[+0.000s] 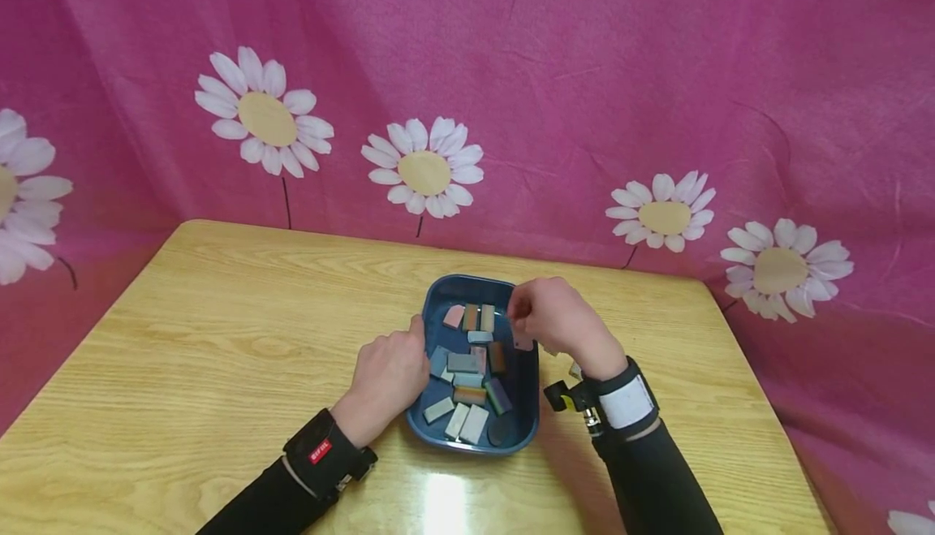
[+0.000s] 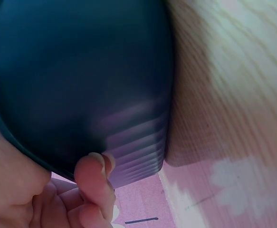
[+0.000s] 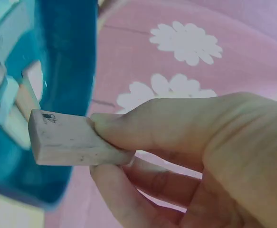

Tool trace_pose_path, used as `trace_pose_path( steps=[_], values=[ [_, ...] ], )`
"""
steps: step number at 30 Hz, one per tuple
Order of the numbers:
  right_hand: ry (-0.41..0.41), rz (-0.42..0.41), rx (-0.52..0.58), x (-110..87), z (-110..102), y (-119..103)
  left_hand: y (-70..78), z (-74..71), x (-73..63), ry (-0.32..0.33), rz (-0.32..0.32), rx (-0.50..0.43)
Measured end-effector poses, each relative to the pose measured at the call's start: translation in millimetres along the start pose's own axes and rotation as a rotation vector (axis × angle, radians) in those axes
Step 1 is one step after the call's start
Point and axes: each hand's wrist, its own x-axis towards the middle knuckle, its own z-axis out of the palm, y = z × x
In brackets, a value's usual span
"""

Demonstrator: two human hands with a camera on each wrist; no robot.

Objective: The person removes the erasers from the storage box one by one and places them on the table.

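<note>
A dark blue plastic basin (image 1: 520, 413) stands on the table with several small block erasers in it, among them a pink rounded one (image 1: 454, 317), white ones (image 1: 475, 424) and a dark round one (image 1: 500, 431). My left hand (image 1: 390, 368) grips the basin's left rim; in the left wrist view its fingertips (image 2: 91, 175) curl against the outer wall. Over the right rim, my right hand (image 1: 558, 320) pinches a pale pink eraser (image 3: 71, 140) between thumb and fingers. Small dark print, "4B", shows on one end of it.
The basin rests on a light wooden table (image 1: 241, 356). Beyond the table's back edge hangs a pink cloth (image 1: 526, 72) printed with white daisies. Small pale pieces (image 1: 575, 370) lie on the table to the basin's right, partly hidden by the right wrist.
</note>
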Motion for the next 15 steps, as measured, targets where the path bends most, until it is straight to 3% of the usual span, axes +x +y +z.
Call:
trace_pose_path(
  steps=[8,15],
  values=[
    [0.042,0.028,0.061,-20.2,-12.5,50.1,-0.7,-1.4,-0.3,-0.002,0.002,0.005],
    [0.002,0.16,0.073,-44.1,-3.9,95.5,-0.2,-1.8,-0.2,-0.014,-0.002,0.006]
  ],
)
